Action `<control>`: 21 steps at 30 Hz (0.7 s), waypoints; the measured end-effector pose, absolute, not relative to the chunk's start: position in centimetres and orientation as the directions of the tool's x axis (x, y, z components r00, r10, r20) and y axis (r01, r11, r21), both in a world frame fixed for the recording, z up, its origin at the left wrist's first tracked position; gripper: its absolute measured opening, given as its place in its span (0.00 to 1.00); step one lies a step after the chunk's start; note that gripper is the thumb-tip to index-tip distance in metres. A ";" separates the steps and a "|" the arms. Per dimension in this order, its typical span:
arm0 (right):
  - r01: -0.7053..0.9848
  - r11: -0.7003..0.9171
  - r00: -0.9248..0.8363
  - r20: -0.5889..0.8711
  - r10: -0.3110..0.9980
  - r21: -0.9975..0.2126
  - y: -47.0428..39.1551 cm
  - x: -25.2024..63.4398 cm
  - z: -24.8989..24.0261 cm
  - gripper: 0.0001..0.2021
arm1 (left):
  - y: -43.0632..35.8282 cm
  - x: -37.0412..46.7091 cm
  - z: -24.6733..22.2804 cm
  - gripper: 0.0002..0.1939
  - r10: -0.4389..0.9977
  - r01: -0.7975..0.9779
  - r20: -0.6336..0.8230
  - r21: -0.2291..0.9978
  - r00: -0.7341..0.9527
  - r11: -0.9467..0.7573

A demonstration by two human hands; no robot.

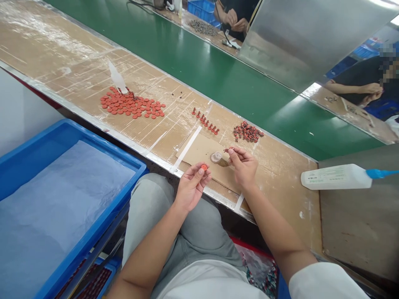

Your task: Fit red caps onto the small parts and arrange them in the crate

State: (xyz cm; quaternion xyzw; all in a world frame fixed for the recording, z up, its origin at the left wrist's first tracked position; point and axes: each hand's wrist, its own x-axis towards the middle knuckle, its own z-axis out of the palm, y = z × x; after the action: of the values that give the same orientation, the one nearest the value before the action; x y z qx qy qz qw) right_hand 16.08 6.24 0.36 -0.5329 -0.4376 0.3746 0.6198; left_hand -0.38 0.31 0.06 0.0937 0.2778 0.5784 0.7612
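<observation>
My left hand (190,187) pinches a small round orange-red disc (204,167) near the table's front edge. Between the thumb and fingertips of my right hand (245,166) is a small red-and-black part (229,149), too small to make out fully. Just left of that hand, a little round clear pot (215,157) stands on a cardboard sheet (199,146). Beyond it runs a row of red discs with upright dark pieces (205,121). A heap of small red-and-black parts (247,132) lies behind my right hand. Farther left, many loose orange-red discs (131,106) are spread out.
A whitish translucent object (116,77) rises behind the loose discs. At the right lies a white bottle with a blue nozzle (336,177). A lined blue bin (67,124) stands at my left. Past the green strip (174,54), another person's hands (235,20) are at work.
</observation>
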 end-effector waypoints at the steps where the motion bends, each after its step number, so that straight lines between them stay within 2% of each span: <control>1: -0.008 0.168 0.330 0.156 0.931 -0.986 5.8 15.8 0.8 0.13 | 0.3 -0.4 0.1 0.10 0.932 -0.827 -0.314 0.465 0.179 0.316; 8: 0.086 0.251 0.207 0.264 0.942 -0.964 2.0 13.3 2.6 0.09 | 0.1 -0.1 0.0 0.10 0.929 -0.825 -0.315 0.458 0.196 0.330; 12: 0.096 0.258 0.133 0.269 0.954 -0.961 1.2 12.8 2.0 0.09 | 0.2 -0.1 0.0 0.10 0.927 -0.836 -0.319 0.440 0.197 0.329; 21: 0.105 0.261 0.110 0.272 0.956 -0.960 1.1 12.8 1.4 0.10 | 0.2 -0.1 -0.2 0.11 0.919 -0.836 -0.354 0.439 0.175 0.328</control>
State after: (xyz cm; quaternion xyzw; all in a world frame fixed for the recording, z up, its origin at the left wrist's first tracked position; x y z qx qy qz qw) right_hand 12.77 1.11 1.41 -0.4797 -0.5529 0.3731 0.5701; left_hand -0.05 0.21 -0.17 0.0720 0.2861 0.5750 0.7631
